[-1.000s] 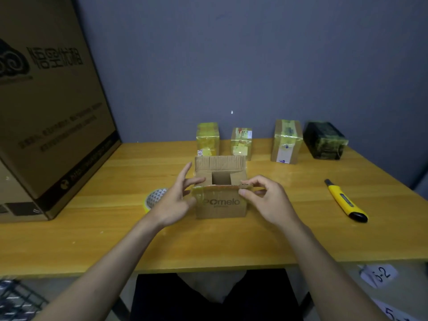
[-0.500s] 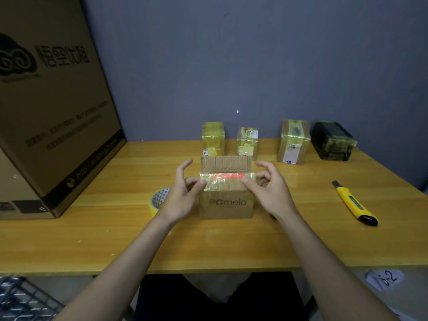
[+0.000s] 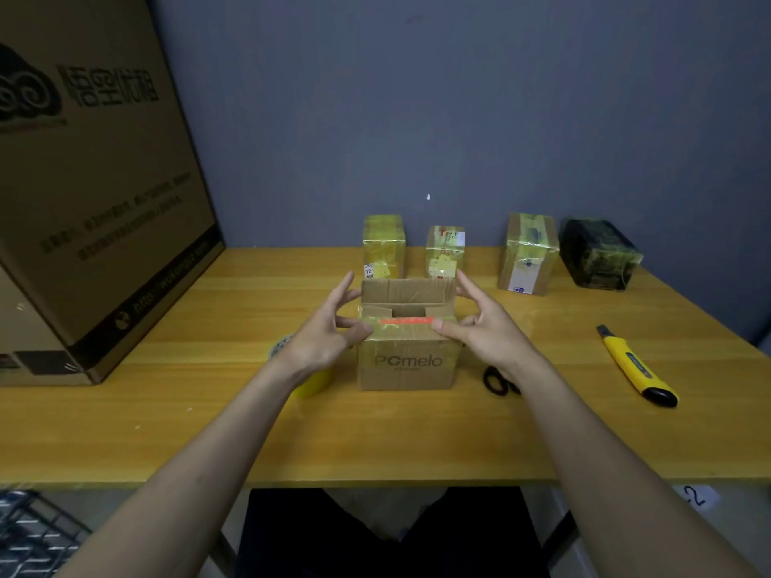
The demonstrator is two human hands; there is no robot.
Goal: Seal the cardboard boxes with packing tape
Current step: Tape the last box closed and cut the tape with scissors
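Both hands flank the top of the Pomelo box (image 3: 406,360): the left hand (image 3: 323,327) and the right hand (image 3: 486,327) each press a thumb on the near flap, fingers spread and straight by the far flap. The box stands mid-worktop (image 3: 167,431), top partly open. A yellow tape roll (image 3: 311,379) sits just left, a yellow knife (image 3: 636,365) toward the right edge, and four wrapped parcels (image 3: 384,246) along the back edge.

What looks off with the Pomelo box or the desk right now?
The Pomelo box is not closed: its rear flap stands upright, leaving a gap in the top. A black loop lies by its right side; what it is cannot be told.
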